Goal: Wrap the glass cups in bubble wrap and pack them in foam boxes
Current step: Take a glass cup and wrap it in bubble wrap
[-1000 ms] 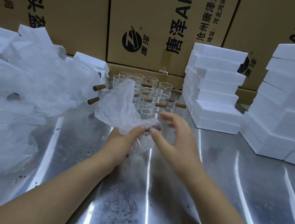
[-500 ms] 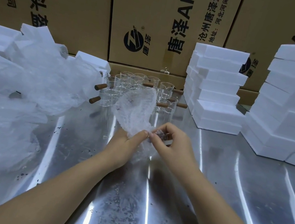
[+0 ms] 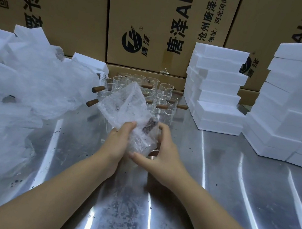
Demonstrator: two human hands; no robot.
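Observation:
A glass cup (image 3: 143,142) with a brown wooden handle (image 3: 150,126) sits between my hands, half covered by a sheet of bubble wrap (image 3: 126,105) that rises loosely above it. My left hand (image 3: 116,144) pinches the wrap against the cup's left side. My right hand (image 3: 162,152) cups its right side, thumb under the bundle. Behind them stand several bare glass cups (image 3: 157,94) with wooden handles. White foam boxes (image 3: 216,88) are stacked at the right.
A heap of plastic and bubble wrap (image 3: 12,98) covers the left of the steel table (image 3: 233,184), with foam pieces (image 3: 89,63) behind it. A taller foam stack (image 3: 299,104) fills the far right. Cardboard cartons (image 3: 149,21) wall the back.
The free flap of bubble wrap has swung up and over toward the right. My right hand has closed in around the cup and dropped lower; the bundle has drawn a little nearer to me.

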